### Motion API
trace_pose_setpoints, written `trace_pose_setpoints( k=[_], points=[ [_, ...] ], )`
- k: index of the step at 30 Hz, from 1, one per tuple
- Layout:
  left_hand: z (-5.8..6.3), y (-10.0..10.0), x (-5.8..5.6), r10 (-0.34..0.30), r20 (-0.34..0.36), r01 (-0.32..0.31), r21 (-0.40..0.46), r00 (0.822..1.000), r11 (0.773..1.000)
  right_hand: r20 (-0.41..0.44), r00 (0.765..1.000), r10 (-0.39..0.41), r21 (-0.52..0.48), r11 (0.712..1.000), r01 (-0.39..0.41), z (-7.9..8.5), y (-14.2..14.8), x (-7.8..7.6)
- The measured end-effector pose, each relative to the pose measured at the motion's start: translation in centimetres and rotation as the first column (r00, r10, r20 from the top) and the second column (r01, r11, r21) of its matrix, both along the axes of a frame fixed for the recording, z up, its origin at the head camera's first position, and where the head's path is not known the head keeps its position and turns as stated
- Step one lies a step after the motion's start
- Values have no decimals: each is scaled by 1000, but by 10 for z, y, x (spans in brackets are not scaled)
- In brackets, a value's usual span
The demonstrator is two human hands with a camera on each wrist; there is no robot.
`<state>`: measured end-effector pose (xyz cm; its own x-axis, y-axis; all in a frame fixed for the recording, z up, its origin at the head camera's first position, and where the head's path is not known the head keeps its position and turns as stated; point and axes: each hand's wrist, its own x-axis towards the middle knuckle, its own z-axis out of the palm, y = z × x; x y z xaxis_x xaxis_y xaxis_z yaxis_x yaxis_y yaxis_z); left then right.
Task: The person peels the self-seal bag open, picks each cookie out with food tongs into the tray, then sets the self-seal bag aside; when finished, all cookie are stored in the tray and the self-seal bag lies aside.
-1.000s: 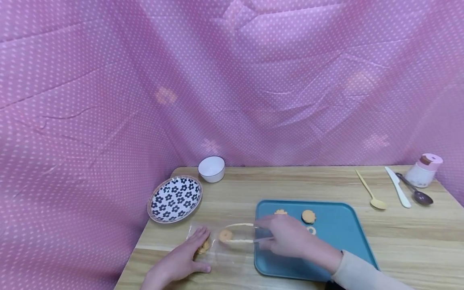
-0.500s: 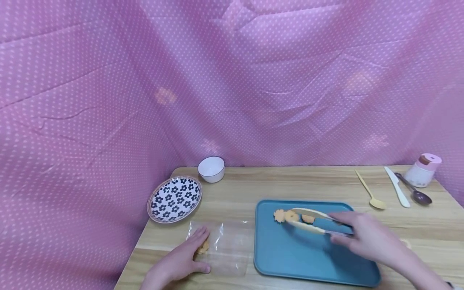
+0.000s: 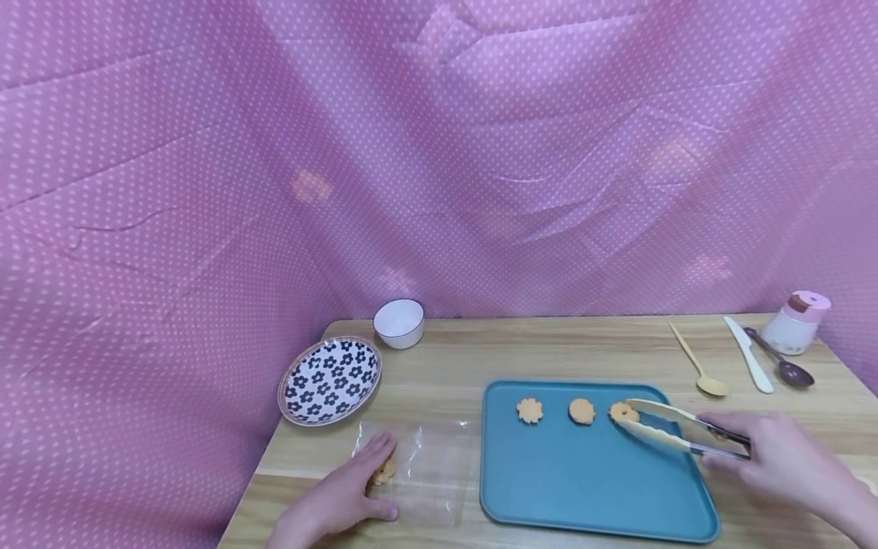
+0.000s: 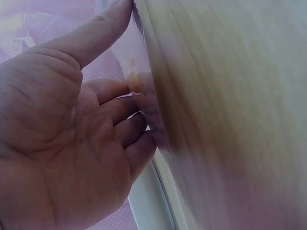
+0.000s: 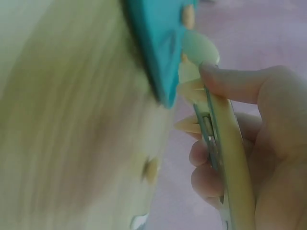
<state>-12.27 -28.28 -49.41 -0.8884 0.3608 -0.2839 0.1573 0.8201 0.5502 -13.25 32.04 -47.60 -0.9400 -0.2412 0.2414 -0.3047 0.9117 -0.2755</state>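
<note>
My left hand lies on a clear plastic bag, its fingers over several cookies inside. In the left wrist view, the fingertips touch the film. My right hand grips cream-tipped tongs over the right end of a blue tray. Between the tong tips is a scalloped cookie with a hole in its middle, close over the tray. To its left lie a flower-shaped cookie and a rounder cookie.
A flower-patterned plate and a white bowl stand at the back left. At the back right are a yellow spoon, a pale knife, a dark spoon and a pink-lidded jar. Pink cloth hangs behind the table.
My right hand has moved right from the bag across the tray, carrying the holed cookie in the tongs to the right of the other two cookies. My left hand has stayed on the bag.
</note>
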Motion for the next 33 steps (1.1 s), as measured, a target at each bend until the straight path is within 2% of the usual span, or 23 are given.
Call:
trace_pose_setpoints(
  k=[5, 10, 13, 16, 20, 23, 27, 33],
  points=[
    [0, -1, 1, 8, 1, -8, 1, 1000, 1000, 22, 1000, 1, 47, 999, -2, -7, 6, -4],
    [2, -1, 2, 13, -4, -13, -5, 1000, 1000, 31, 999, 38, 19, 999, -38, -6, 10, -7],
    [2, 0, 1, 0, -21, 0, -10, 1000, 1000, 36, 999, 37, 2, 999, -37, 3, 11, -4],
    [1, 1, 0, -11, -33, 11, -16, 999, 1000, 33, 999, 22, 12, 1000, -23, 19, 0, -2],
    [1, 1, 0, -5, -25, 5, -14, 1000, 1000, 11, 995, 100, 8, 995, -100, 41, -35, -7],
    [2, 1, 1, -1, -14, 0, -12, 1000, 1000, -10, 976, 219, 2, 976, -219, 48, -69, -13],
    [3, 2, 1, 2, -10, -2, -14, 1000, 1000, 23, 941, 337, 17, 941, -338, 48, -115, -21],
    [5, 3, 0, 3, -3, -3, -20, 1000, 1000, 118, 893, 435, -20, 900, -436, 44, -171, -34]
  ],
)
